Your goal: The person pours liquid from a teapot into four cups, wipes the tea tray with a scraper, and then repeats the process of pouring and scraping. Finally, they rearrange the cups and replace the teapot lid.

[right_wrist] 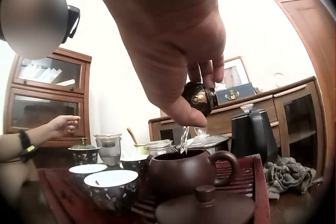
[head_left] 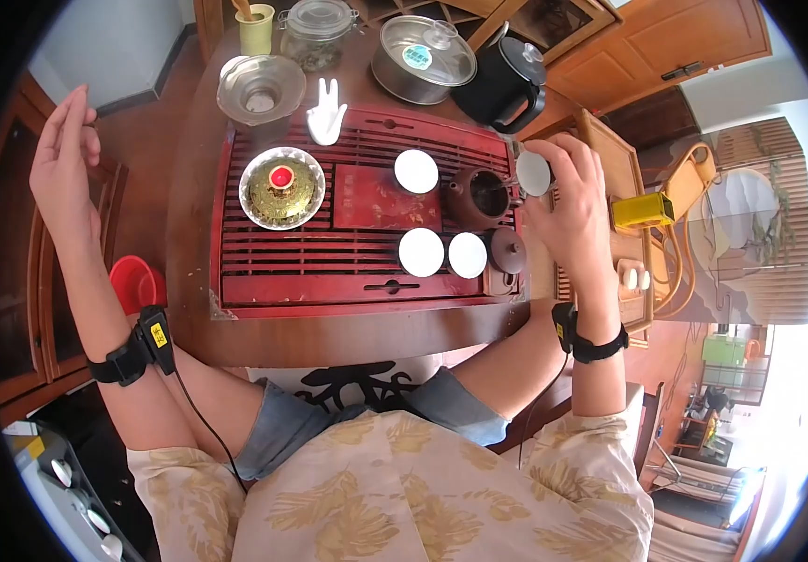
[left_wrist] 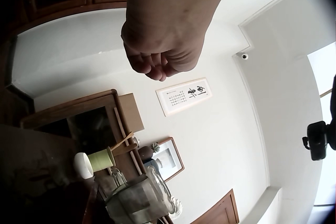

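My right hand (head_left: 572, 206) grips a small dark patterned cup (right_wrist: 200, 99) with a pale inside, tilted over the brown teapot (head_left: 465, 201). A thin stream of water (right_wrist: 184, 141) falls from the cup into the teapot's uncovered mouth. The teapot's lid (head_left: 508, 249) lies apart, close to the near right corner of the red tea tray (head_left: 329, 298). Three white-lined cups (head_left: 416, 171) stand left of the teapot, and a lidded bowl (head_left: 280, 199) is farther left. Raised in the air beyond the table's left side, my left hand (head_left: 65, 178) holds nothing, its fingers loosely bent.
Behind the tray stand a glass strainer (head_left: 261, 91), a white hand-shaped figure (head_left: 327, 114), a glass jar (head_left: 318, 36), a lidded pot (head_left: 423, 61) and a black kettle (head_left: 502, 82). A crumpled cloth (right_wrist: 290, 175) lies right of the tray. A red bucket (head_left: 137, 284) is on the floor.
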A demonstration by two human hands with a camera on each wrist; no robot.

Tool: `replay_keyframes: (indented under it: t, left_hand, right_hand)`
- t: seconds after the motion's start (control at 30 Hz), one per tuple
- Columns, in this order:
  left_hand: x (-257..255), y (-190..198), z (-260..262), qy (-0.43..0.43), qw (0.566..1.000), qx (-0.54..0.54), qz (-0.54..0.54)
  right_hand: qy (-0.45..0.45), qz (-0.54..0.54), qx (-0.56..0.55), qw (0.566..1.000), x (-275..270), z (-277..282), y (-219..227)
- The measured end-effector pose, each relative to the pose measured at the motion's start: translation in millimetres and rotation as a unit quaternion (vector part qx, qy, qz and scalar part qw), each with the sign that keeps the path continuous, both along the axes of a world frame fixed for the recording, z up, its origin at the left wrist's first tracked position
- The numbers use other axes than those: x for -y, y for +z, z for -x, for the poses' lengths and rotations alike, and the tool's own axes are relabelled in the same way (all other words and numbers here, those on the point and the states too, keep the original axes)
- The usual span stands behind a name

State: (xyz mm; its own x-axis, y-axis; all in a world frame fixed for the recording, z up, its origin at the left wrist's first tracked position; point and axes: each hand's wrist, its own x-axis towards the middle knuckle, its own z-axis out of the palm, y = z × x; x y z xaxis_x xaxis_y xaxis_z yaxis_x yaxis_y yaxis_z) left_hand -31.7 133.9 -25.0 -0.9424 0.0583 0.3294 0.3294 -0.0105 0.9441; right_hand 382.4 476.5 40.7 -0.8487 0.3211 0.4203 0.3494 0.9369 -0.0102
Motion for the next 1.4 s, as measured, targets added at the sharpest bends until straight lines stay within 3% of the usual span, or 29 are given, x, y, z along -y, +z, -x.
replay_keyframes:
  t: [0.27,0.4,0.5,0.7,0.9,1.2,1.4]
  left_hand:
    - [0.1,-0.3,-0.4,0.000,1.000,0.001,-0.003]
    - [1.2,0.6,-3.5,-0.002,1.000,0.000,-0.013]
    - [-0.1,2.0,-3.4,-0.004,1.000,-0.001,-0.021]
    - [-1.7,2.5,-5.6,-0.013,0.999,0.010,-0.043]
    - [0.8,2.9,-4.1,-0.012,0.999,0.015,-0.038]
    - [-1.8,8.7,-10.3,-0.009,1.000,0.017,-0.025]
    - [-1.8,6.9,-10.7,-0.011,1.000,0.012,-0.023]
  right_hand:
    - [0.035,0.005,0.042,0.998,1.9,4.3,-19.3]
    - [0.009,0.031,0.003,0.999,1.0,5.6,-17.8]
    - [0.003,0.135,-0.069,0.988,10.9,16.6,-4.9]
    - [0.115,0.225,-0.053,0.966,45.5,61.2,0.2]
    - [0.207,0.155,-0.012,0.966,54.8,102.1,-33.7]
    - [0.179,0.152,0.070,0.969,54.3,107.2,-56.2]
    - [0.164,0.151,-0.004,0.975,67.7,90.2,-31.5]
